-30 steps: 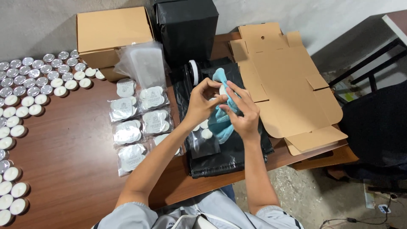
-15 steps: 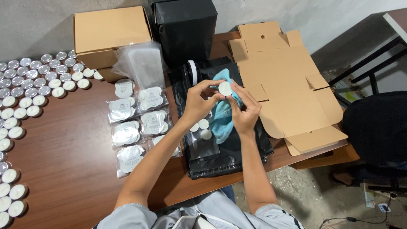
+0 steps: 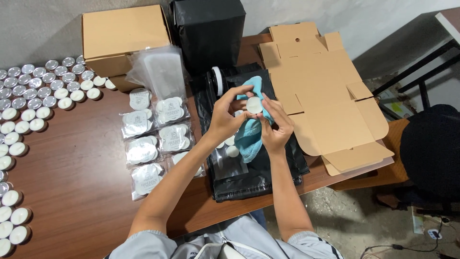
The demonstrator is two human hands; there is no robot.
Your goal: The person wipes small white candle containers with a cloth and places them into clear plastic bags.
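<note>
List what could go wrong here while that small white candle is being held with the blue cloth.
1. The small white candle is pinched only at its edges between the left hand and right hand; it may slip and drop onto the black bag.
2. The blue cloth hangs over loose candles below and might nudge them.
3. The flat cardboard sheets overhang the table edge; a right elbow bump could tip them off.

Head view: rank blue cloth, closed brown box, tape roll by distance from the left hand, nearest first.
From the left hand:
1. Blue cloth, just right of it, under the held candle.
2. Tape roll, above it on the black bags.
3. Closed brown box, far upper left by the wall.
</note>
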